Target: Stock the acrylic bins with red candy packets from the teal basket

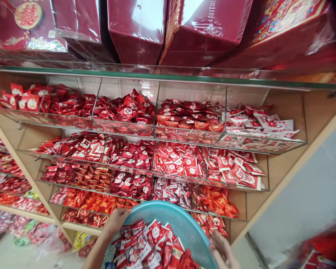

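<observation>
Fingers (pixel 125 213) of left hand (pixel 117 220) and right hand (pixel 224 251) in half-closed grip on teal basket (pixel 189 225)

L fingers (pixel 122 214), R fingers (pixel 221 244) hold bskt (pixel 189 226) w/ pkts (pixel 149 244).

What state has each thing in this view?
Teal round plastic basket: partly filled
Small red-and-white packets: heaped inside
Left hand: holding the basket
Right hand: at the basket, grip unclear
Clear-walled compartments: stocked with red packets
Large dark-red boxes: film-wrapped, on glass shelf
</observation>
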{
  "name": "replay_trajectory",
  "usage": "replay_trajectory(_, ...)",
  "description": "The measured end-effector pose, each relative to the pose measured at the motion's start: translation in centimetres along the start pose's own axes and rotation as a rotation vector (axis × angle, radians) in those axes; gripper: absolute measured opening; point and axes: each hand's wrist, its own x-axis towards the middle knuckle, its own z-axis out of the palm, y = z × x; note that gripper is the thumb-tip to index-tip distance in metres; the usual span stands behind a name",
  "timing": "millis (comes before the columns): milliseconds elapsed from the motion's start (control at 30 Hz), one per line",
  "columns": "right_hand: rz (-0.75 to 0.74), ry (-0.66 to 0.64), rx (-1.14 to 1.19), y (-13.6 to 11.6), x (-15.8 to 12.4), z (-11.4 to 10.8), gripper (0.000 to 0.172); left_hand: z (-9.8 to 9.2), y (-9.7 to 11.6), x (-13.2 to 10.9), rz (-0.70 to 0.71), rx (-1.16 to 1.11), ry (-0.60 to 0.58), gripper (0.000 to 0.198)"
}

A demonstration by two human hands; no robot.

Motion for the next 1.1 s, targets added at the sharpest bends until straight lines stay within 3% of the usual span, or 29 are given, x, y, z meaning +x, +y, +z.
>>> replay_trajectory(100,-0.183,-0.046,-0.078,-5.3,1.1,0.6,0.054,0.0,0.2,-0.2,-0.011,0.047,0.021,0.051)
replay_trajectory(200,-0.420,-0.115,-0.213,-10.7,1.9,2.5,0.038,0.0,0.4,-0.3,-0.027,0.098,0.043,0.049)
replay_trajectory(333,-0.821,-0.253,-0.413,-16.5,2.5,7.1,0.025,0.1,0.2,-0.3,-0.022,0.095,0.060,0.049)
replay_trajectory(433,-1.010,-0.286,-0.543,-19.3,2.9,10.9,0.020,0.2,-0.1,-0.3,-0.024,0.069,0.057,0.050)
replay_trajectory(567,-1.076,-0.220,-0.704,-20.8,4.3,15.0,0.016,0.2,-0.1,-0.2,-0.018,0.064,0.053,0.050)
replay_trajectory(700,-1.035,-0.184,-0.794,-20.6,5.8,17.4,0.014,0.0,0.2,-0.1,-0.009,0.091,0.063,0.049)
replay_trajectory(1100,-1.059,-0.166,-0.670,-21.1,6.8,18.1,0.020,0.0,0.4,-0.2,0.006,0.083,0.072,0.046)
